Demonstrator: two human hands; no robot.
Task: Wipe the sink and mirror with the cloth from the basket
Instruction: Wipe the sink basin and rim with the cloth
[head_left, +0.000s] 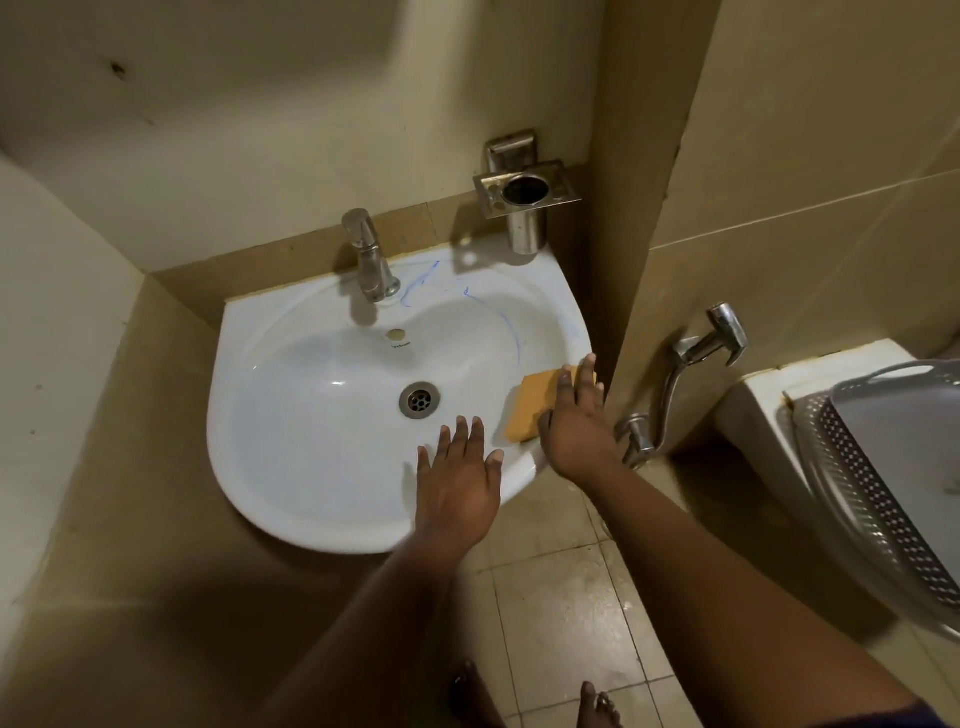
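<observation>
A white wall-mounted sink (291, 467) fills the centre, with blue marks on its rim near the tap and along the right side. An orange cloth (535, 405) lies flat on the sink's right rim. My right hand (576, 421) presses on the cloth with fingers straight and spread. My left hand (457, 478) rests flat on the sink's front rim, fingers spread, holding nothing. A grey perforated basket (878, 493) stands on a ledge at the right. No mirror is in view.
A chrome tap (369, 260) stands at the back of the sink, with the drain (420, 399) in the bowl. A metal holder (524, 202) hangs on the wall. A spray hose (701, 353) is fixed on the tiled partition. Bare feet (540, 696) stand on the floor.
</observation>
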